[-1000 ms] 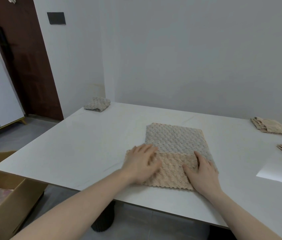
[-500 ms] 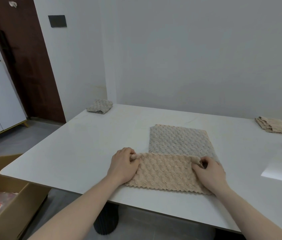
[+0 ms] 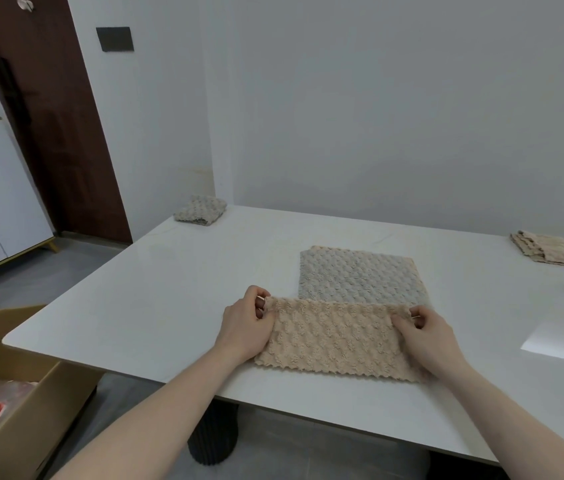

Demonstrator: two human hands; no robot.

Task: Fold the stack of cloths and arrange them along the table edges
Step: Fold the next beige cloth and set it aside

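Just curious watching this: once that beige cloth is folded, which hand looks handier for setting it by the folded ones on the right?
Probably the right hand. It pinches the beige cloth's right corner, nearer the two folded beige cloths at the table's right edge. The left hand holds the opposite corner.

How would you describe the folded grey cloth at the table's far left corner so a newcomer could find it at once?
Start at the white table and follow its left edge to the far corner by the brown door. The folded grey cloth lies there alone, small and thick; the other folded piles are beige, at the right.
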